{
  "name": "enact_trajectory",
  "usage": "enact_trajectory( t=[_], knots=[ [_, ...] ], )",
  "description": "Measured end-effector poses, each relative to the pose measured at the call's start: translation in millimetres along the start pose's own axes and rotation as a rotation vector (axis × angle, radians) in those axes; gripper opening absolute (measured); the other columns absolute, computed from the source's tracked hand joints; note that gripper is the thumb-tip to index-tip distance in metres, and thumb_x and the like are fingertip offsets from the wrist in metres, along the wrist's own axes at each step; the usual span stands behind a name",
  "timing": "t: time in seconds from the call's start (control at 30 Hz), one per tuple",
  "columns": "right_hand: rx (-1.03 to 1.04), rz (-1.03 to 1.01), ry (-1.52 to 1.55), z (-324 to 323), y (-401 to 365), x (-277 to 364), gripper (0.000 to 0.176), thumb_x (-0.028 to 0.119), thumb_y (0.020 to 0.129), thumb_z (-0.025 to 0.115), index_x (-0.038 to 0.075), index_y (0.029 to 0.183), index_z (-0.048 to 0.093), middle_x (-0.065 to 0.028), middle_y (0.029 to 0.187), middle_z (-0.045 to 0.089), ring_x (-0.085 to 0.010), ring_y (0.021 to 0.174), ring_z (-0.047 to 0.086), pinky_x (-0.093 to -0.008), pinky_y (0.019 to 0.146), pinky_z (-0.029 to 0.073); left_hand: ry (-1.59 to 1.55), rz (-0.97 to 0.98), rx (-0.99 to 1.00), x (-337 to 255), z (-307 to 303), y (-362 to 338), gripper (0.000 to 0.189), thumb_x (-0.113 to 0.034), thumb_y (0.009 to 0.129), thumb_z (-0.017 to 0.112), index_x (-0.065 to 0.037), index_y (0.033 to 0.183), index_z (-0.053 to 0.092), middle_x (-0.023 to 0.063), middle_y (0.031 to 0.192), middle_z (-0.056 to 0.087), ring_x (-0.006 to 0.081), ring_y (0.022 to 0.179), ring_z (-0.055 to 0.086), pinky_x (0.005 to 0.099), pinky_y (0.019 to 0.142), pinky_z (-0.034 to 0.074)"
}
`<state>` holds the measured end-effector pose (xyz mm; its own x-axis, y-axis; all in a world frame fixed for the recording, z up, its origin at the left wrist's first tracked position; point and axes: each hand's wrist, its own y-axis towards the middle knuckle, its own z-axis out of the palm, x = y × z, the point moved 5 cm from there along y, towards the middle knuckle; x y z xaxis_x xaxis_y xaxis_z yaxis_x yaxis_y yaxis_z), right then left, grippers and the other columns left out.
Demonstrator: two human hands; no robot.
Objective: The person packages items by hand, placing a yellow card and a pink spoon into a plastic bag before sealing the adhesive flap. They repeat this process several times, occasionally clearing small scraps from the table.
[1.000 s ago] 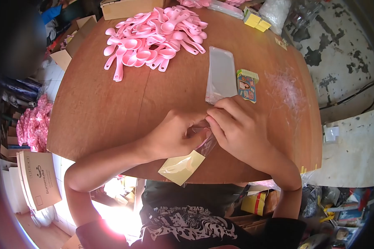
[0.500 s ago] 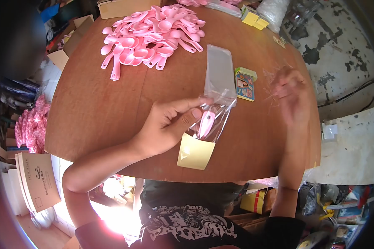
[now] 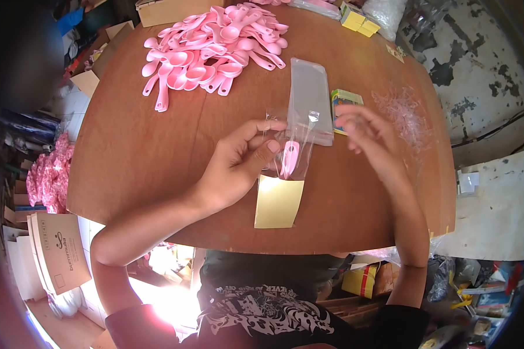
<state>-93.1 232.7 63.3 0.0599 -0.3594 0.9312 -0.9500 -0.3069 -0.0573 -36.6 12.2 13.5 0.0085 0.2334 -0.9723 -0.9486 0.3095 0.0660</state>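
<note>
My left hand pinches the edge of a clear plastic bag. Inside the bag shows a pink spoon handle with a hole at its end, and a pale yellow card covers the part nearest me. My right hand is raised to the right of the bag, fingers apart and holding nothing. Behind the bag lies a stack of flat clear bags. A small stack of printed cards is beside it, partly hidden by my right fingers.
Many pink spoons are heaped at the table's back left. Thin plastic strips lie at the right. Small yellow boxes and a cardboard box stand along the far edge. An open carton is beyond the table's left side.
My right hand has moved left from the plastic strips towards the printed cards. My left hand keeps its pinch on the bag, which has shifted slightly away from me.
</note>
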Motion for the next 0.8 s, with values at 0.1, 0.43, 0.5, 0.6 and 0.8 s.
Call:
enact_trajectory(
  t=[0.1,0.43,0.5,0.6,0.8],
  knots=[
    [0.213,-0.011,0.203,49,-7,5,0.020,0.014,0.090,0.065,0.002,0.106,0.064,-0.0015,0.094,0.065,-0.0061,0.085,0.058,-0.0231,0.072,0.047,-0.024,0.077,0.098,-2,4,0,0.039,-0.010,0.099,0.049,-0.001,0.135,0.037,0.0130,0.115,0.062,0.0137,0.103,0.060,0.0265,0.083,0.051],
    [-0.295,-0.908,-0.243,-6,9,110,0.007,0.001,0.085,0.064,-0.004,0.089,0.067,-0.0062,0.086,0.069,-0.0101,0.076,0.063,-0.0241,0.070,0.050,0.195,0.343,-0.028,-20,-14,2,0.060,-0.032,0.096,0.053,-0.003,0.142,0.027,0.0167,0.143,0.034,0.0309,0.135,0.034,0.0454,0.112,0.026],
    [-0.279,-0.898,-0.203,-4,4,111,0.007,0.001,0.086,0.064,-0.004,0.090,0.067,-0.0068,0.084,0.069,-0.0100,0.073,0.063,-0.0232,0.069,0.050,0.231,0.290,-0.057,-17,-15,3,0.063,-0.038,0.095,0.052,-0.004,0.142,0.027,0.0165,0.144,0.033,0.0314,0.135,0.035,0.0471,0.111,0.027],
    [-0.233,-0.783,-0.112,9,-9,106,0.008,0.002,0.086,0.064,-0.004,0.090,0.067,-0.0068,0.082,0.069,-0.0093,0.070,0.063,-0.0214,0.066,0.050,0.270,0.283,-0.044,-13,-12,2,0.064,-0.032,0.093,0.058,-0.003,0.141,0.027,0.0155,0.144,0.033,0.0296,0.135,0.034,0.0461,0.112,0.026],
    [-0.042,-0.227,0.206,27,-18,74,0.013,0.012,0.089,0.063,0.000,0.094,0.065,-0.0032,0.083,0.063,-0.0094,0.069,0.058,-0.0241,0.063,0.048,0.008,0.243,0.306,-14,13,-3,0.075,-0.016,0.080,0.077,-0.001,0.139,0.033,0.0132,0.129,0.048,0.0238,0.118,0.052,0.0396,0.103,0.040]
  ],
)
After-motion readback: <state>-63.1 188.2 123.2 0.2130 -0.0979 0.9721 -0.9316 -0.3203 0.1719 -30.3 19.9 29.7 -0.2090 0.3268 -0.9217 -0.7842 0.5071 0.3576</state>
